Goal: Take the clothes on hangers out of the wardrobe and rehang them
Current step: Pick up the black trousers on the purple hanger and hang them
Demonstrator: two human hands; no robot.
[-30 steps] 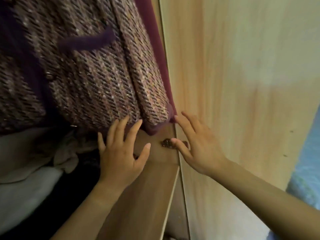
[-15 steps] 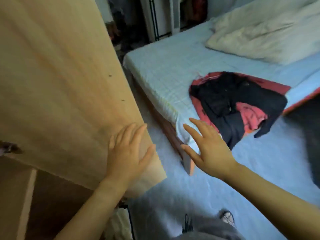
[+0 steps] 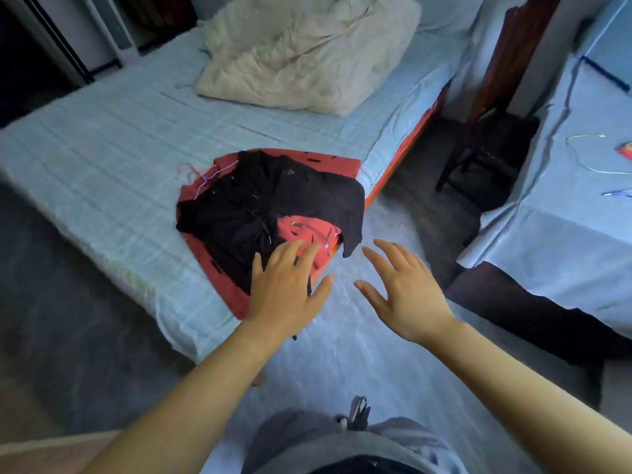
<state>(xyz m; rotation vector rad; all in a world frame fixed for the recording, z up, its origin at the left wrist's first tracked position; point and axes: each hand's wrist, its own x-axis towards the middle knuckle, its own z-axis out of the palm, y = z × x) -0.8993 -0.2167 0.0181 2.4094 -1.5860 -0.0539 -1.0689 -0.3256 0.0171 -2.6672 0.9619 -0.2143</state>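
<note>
A pile of clothes lies on the near corner of the bed: a black garment (image 3: pixel 260 203) on top of a red patterned one (image 3: pixel 307 230). Thin pink wire hangers (image 3: pixel 201 176) stick out at the pile's far left. My left hand (image 3: pixel 287 289) reaches out with straight spread fingers over the pile's near edge and holds nothing. My right hand (image 3: pixel 403 289) is open too, in the air just right of the pile, above the floor. The wardrobe is out of view.
The bed (image 3: pixel 113 165) has a pale blue sheet and a cream duvet (image 3: pixel 307 53) at its far side. A dark wooden chair (image 3: pixel 492 107) stands to the right, beside a table under a blue cloth (image 3: pixel 564 213) with a wire hanger (image 3: pixel 581 152) on it.
My view has swung from the wardrobe with the tweed jacket, past its door, round to the bed. Both hands left the wardrobe door and now reach toward the clothes pile.
</note>
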